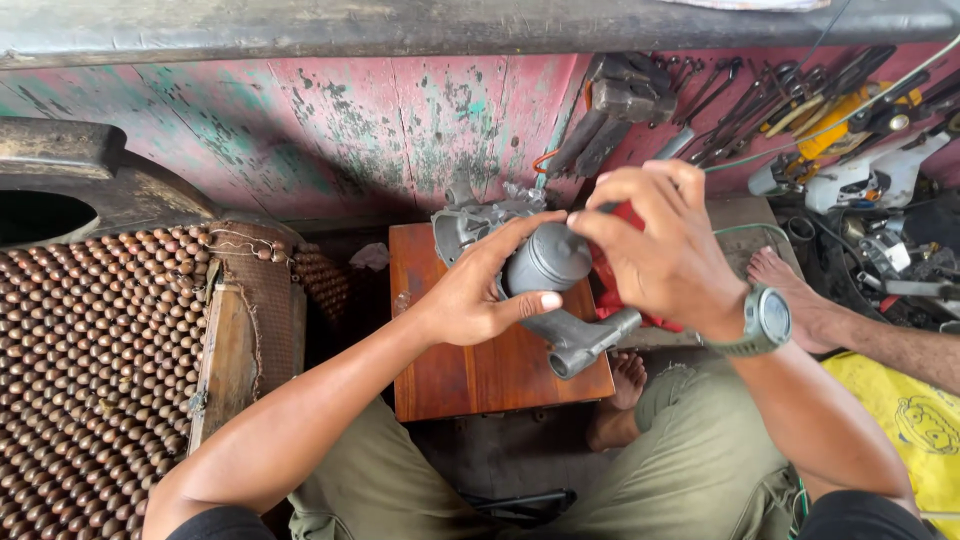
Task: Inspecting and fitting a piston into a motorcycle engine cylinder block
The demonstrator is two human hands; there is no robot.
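While both hands close on a grey metal pump (560, 285), it sits above a small wooden table (470, 375).
Left hand (480, 290) wraps thumb and fingers round the cylinder; right hand (660, 250) pinches its top, gripping a red tool (612, 285) just behind. Beyond the grip lies a casting (470, 220); hand tools (780, 95) are heaped well right of it.
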